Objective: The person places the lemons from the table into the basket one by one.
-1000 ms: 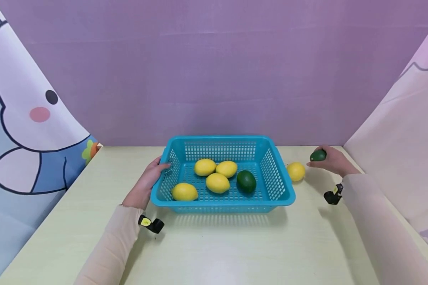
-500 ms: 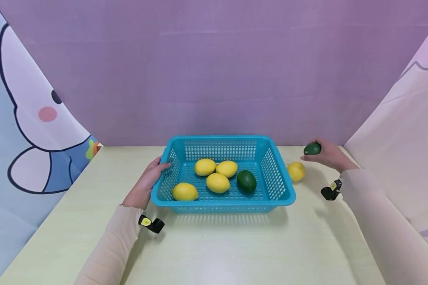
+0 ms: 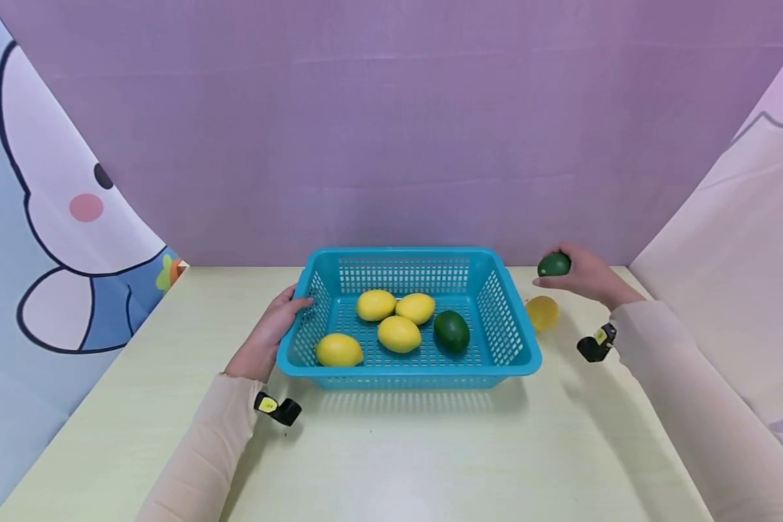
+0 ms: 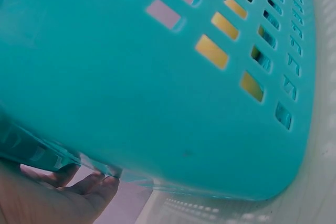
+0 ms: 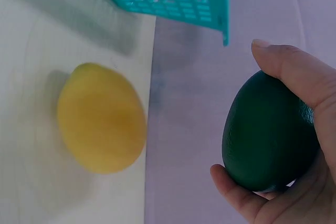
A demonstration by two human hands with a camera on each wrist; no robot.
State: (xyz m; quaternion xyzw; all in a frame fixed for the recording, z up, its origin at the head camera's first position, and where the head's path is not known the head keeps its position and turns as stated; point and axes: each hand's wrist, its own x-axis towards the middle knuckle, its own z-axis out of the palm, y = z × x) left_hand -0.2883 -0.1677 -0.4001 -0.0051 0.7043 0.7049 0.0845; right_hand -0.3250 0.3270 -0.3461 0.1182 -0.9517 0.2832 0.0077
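A blue-green plastic basket [image 3: 409, 383] with perforated walls stands on the table, and my left hand [image 3: 270, 330] grips its left rim, thumb over the edge. Inside lie several yellow lemons [image 3: 399, 334] and one dark green avocado [image 3: 452, 332]. My right hand [image 3: 586, 273] holds another avocado [image 5: 268, 132] above the table, thumb on one side and fingers on the other in the right wrist view. Just right of the basket a single lemon [image 3: 543, 313] rests on the table below that hand. In the left wrist view the basket wall hides most of the fruit.
The pale wooden table [image 3: 391, 457] runs back to a purple cloth backdrop [image 3: 391, 130]. Cloth panels with a cartoon print [image 3: 72, 217] and a pale pattern hang at the left and right sides. A small black camera sits on each wrist.
My right hand has lifted the avocado and carried it left, toward the basket and over the loose lemon. The left hand and the basket have stayed in place.
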